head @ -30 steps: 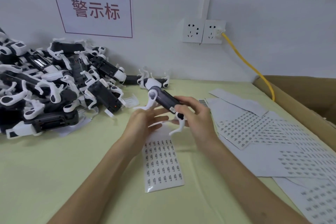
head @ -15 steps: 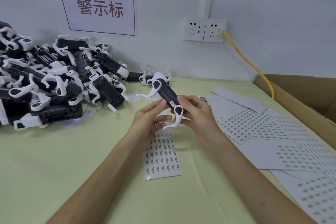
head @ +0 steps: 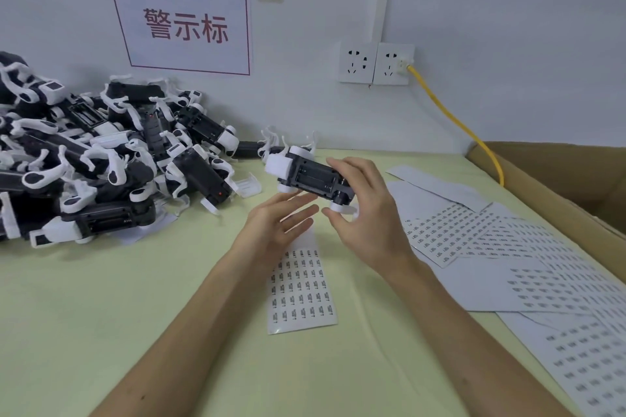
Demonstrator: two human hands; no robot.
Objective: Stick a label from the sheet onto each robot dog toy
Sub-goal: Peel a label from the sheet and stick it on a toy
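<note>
The right hand (head: 367, 213) holds one robot dog toy (head: 310, 176) in the air above the middle of the table (head: 101, 315), fingers curled over its far side and thumb under its near end, belly turned up toward the camera. To do this step well, I would judge it best to keep the dark belly panel level and steady, pick a flat spot free of ridges, and press the label down from one edge so it lies smooth; whether a label already sits there is too small to tell. The left hand (head: 277, 225) is loose and holds nothing, its fingers stretched toward the toy, the tips just below the toy's white leg and not clearly touching it. Directly beneath both hands lies the label sheet (head: 301, 291), flat on the table toward its near edge, so the free hand has only a short reach to peel one. The pile of toys (head: 101, 162) waits along the left edge against the wall, and more sheets (head: 508, 264) spread toward the right edge beside a cardboard box (head: 559, 179).
</note>
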